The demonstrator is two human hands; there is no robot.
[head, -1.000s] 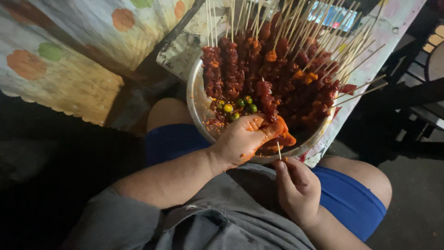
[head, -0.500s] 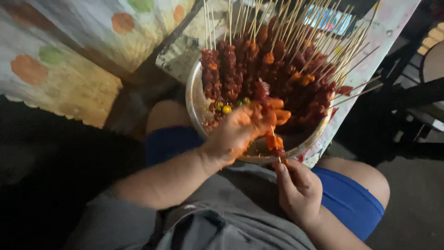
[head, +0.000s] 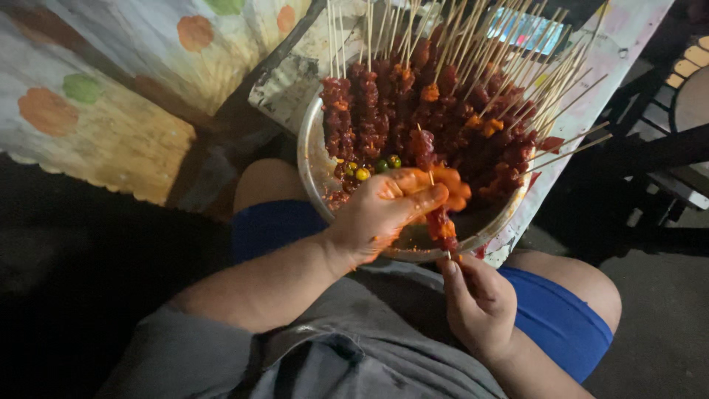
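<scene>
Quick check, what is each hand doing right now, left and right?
Left hand: closed on red marinated meat pieces, pressing them onto the skewer.
Right hand: closed, pinching the skewer's lower end.

The left hand (head: 384,214) hides the skewer's (head: 442,222) upper meat, while stick ends at twelve o'clock of the bowl (head: 314,166) run past the edge.

One metal bowl (head: 314,159), two hands, many skewers (head: 413,96) (uncountably piled).

Bright blue-lit rectangular screen (head: 529,29) behind skewer sticks, top centre-right
</scene>
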